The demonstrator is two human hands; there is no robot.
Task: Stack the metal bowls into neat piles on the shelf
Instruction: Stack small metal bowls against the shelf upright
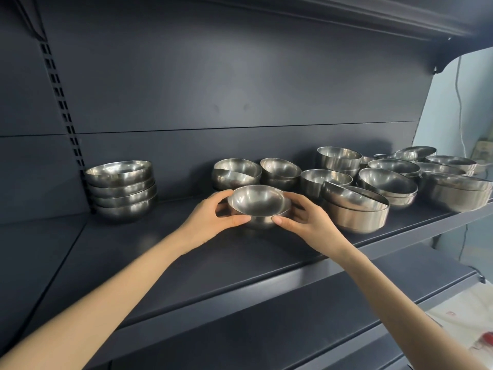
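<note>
Two nested bowls [258, 206], top one tilted, sit mid-shelf [186, 252]. The left hand [210, 217] and right hand [306, 218] each grip a side, fingers curled round. Neat stack of four [121, 192] stands far left. Two untidy pairs [236, 173] sit just behind. A crowded loose cluster [386, 182] is on the right, its exact count unclear.

Front bowl [257, 201] and left stack of bowls [121, 190]: plain silver-grey steel, bright sheen, dark reflections. Shelf [186, 252] and back panel [213, 89] are uniform matte slate blue; upright [64, 108] carries a regular column of black slots. Wall [448, 116] pale blue; cloth [464, 319] white with red marks.
</note>
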